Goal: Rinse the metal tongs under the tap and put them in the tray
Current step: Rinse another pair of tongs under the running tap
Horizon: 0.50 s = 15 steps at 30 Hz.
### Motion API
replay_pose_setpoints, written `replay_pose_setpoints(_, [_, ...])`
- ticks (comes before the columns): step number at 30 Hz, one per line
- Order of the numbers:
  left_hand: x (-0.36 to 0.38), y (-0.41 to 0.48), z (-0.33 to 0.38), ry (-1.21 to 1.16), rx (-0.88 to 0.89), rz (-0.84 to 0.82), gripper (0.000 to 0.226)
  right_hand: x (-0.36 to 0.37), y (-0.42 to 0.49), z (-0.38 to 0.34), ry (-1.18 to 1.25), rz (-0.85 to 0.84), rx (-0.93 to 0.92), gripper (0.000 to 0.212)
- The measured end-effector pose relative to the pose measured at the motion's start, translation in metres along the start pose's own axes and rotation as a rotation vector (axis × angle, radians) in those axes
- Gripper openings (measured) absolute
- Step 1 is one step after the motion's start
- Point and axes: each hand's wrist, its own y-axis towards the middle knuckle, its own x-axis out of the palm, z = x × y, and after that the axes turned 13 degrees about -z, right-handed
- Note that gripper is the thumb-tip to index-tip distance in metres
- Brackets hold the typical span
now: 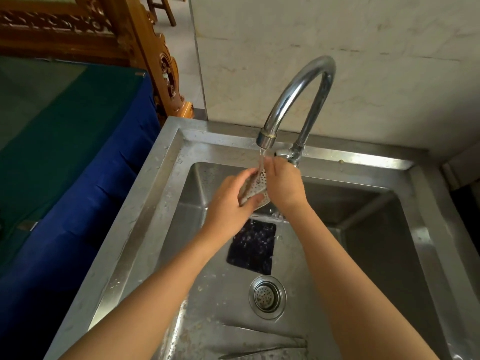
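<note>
A perforated metal piece of the tongs [258,184] sits between both hands over the steel sink [166,162]. Water runs from the curved chrome tap [298,94] straight onto it. My left hand [228,201] grips it from the left, thumb across its lower edge. My right hand [284,185] wraps round its right side, fingers at the top by the stream. Most of the tongs is hidden by the hands. No tray is in view.
A dark rectangular pad [252,246] lies on the sink floor below the hands, with the round drain strainer [267,297] nearer me. A table with blue and green cloth [65,152] stands to the left. Carved wooden furniture [145,48] stands behind it.
</note>
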Motion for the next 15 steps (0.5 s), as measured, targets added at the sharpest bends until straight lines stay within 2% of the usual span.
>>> replay_pose_setpoints(3, [-0.003, 0.013, 0.001, 0.350, 0.131, 0.014, 0.055, -0.013, -0.003, 0.003, 0.041, -0.107, -0.100, 0.023])
replay_pose_setpoints(6, [-0.002, 0.024, -0.001, 0.568, 0.137, -0.060, 0.047, -0.023, -0.006, 0.005, 0.081, -0.189, -0.182, 0.027])
replay_pose_setpoints(9, [0.001, 0.028, -0.004, 0.557, 0.079, -0.057, 0.038, -0.030, -0.009, 0.008, -0.025, -0.243, -0.246, 0.022])
replay_pose_setpoints(12, [0.000, 0.034, -0.006, 0.562, 0.015, -0.053, 0.019, -0.037, -0.011, 0.016, -0.092, -0.253, -0.251, 0.016])
replay_pose_setpoints(15, [0.002, 0.037, -0.005, 0.437, 0.004, -0.108, 0.019, -0.046, -0.006, 0.021, -0.116, -0.205, -0.239, 0.014])
